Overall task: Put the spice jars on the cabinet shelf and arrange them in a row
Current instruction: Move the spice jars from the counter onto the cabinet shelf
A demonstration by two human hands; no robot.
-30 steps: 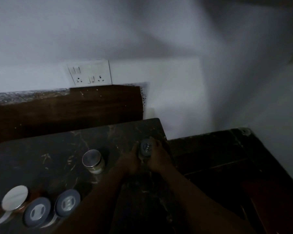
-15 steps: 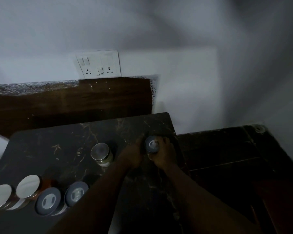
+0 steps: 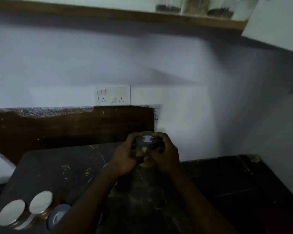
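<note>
Both hands are on one spice jar (image 3: pixel 146 144) here. The left hand (image 3: pixel 125 157) has its fingers curled round the jar's left side and the right hand (image 3: pixel 166 156) is wrapped round its right, fingertips up by the grey lid with its pale centre. The jar is upright between them, held over the far right part of the dark worktop (image 3: pixel 58 169), its lid showing against the white wall.

Down at the worktop's near left corner stands a silver-lidded jar (image 3: pixel 11 211). A second silver-lidded jar (image 3: pixel 40 202) is just beside it, and then a grey-lidded jar (image 3: pixel 58 216) (partly cut off by the left forearm).

Up top, a wooden shelf (image 3: pixel 108 13) runs along the wall, with blurred glass jars (image 3: pixel 167 6) standing toward its right end. A white socket plate (image 3: pixel 112 95) sits above the brown backsplash (image 3: pixel 75 125).
</note>
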